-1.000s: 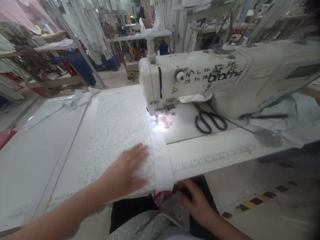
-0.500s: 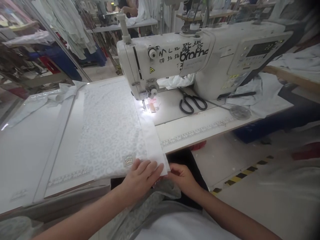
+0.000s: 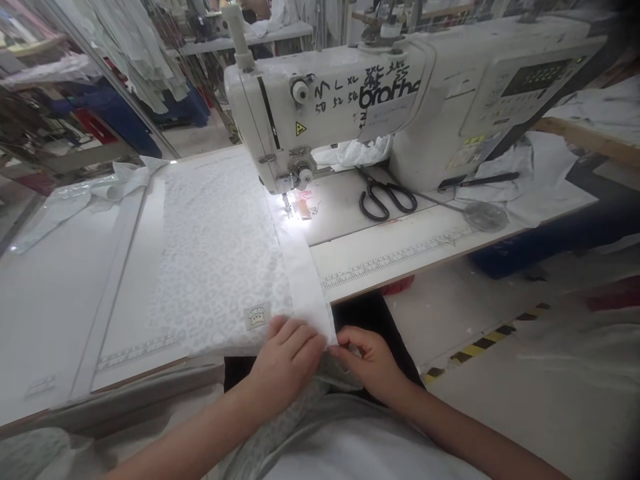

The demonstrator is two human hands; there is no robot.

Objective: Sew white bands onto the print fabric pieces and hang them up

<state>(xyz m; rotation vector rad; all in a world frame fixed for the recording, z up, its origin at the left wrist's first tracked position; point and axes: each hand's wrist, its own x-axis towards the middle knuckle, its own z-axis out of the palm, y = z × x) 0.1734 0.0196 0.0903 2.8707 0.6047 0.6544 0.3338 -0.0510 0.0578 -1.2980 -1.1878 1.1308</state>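
Observation:
A pale grey leopard-print fabric (image 3: 220, 253) lies on the sewing table, a plain white band (image 3: 303, 273) along its right side. The band runs up to the lit presser foot (image 3: 287, 204) of a white sewing machine (image 3: 340, 100). My left hand (image 3: 287, 360) is closed over the near edge of the fabric, beside a small label with a cartoon face (image 3: 257, 316); its fingertips are partly hidden. At the band's near corner, my right hand (image 3: 370, 360) pinches the edge between thumb and fingers. More printed fabric (image 3: 280, 427) hangs down to my lap.
Black-handled scissors (image 3: 387, 201) lie right of the needle on the machine bed. A ruler strip (image 3: 395, 257) runs along the table's front edge. White cloth pieces (image 3: 540, 173) sit at the right end. A fabric strip (image 3: 110, 187) lies at far left.
My left fingers have curled more at the fabric's near edge. My right fingers have closed in on the band's corner. The view has shifted slightly; the fabric looks almost unmoved.

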